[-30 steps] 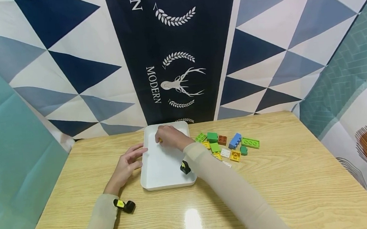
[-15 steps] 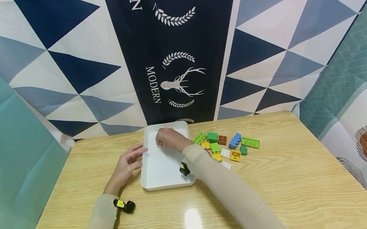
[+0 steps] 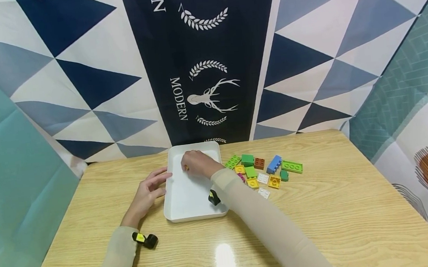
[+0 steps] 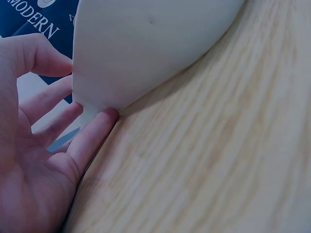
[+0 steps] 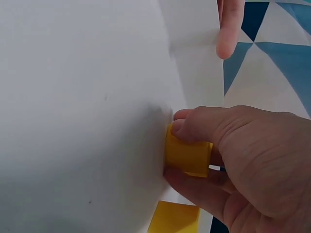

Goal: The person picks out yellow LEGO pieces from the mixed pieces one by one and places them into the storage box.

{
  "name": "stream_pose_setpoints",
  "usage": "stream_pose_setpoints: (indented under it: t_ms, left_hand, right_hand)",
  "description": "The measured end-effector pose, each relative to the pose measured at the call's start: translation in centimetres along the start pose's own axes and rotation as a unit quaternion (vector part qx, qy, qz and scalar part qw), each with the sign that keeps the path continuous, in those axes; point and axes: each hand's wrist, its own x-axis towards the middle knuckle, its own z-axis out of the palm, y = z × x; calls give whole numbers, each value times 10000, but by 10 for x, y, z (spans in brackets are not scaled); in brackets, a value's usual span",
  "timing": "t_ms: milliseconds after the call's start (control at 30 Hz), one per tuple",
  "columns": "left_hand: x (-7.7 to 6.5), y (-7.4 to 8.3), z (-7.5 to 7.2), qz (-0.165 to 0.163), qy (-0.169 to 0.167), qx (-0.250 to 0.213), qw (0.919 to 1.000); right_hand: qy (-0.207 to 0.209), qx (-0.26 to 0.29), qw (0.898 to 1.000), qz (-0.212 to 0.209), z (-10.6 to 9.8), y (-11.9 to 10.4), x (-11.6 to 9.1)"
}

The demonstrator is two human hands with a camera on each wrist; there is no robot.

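A white rectangular tray (image 3: 195, 205) sits on the table near the back. My right hand (image 3: 200, 163) reaches into its far part. In the right wrist view, its thumb and fingers pinch a yellow toy brick (image 5: 188, 156) down against the tray, close to the side wall. A second yellow brick (image 5: 174, 219) lies just beside it. My left hand (image 3: 148, 192) is at the tray's left side, fingers fairly straight and touching the wall. One of its fingertips (image 5: 227, 44) reaches over the rim.
Right of the tray lies a loose group of toy bricks, among them a blue brick (image 3: 274, 164), a long light green one (image 3: 291, 166), a brown one (image 3: 259, 163) and a white one (image 3: 263, 178). Patterned cloth (image 3: 207, 57) hangs behind the wooden table (image 3: 321, 221).
My right forearm has shifted slightly left, uncovering more of the bricks beside the tray, while its fingers stay at nearly the same spot. My left hand and the tray have kept still.
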Motion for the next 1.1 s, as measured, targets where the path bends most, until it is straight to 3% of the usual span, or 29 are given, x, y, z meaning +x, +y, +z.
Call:
stream_pose_setpoints:
  t_ms: [767,1100]
  left_hand:
    - [0,4,1,-30,27,22,10000]
    - [1,0,0,-32,40,-34,10000]
  right_hand:
    - [-277,-9,9996,62,-5,-2,-4]
    - [-651,61,9979,37,-12,-4,-8]
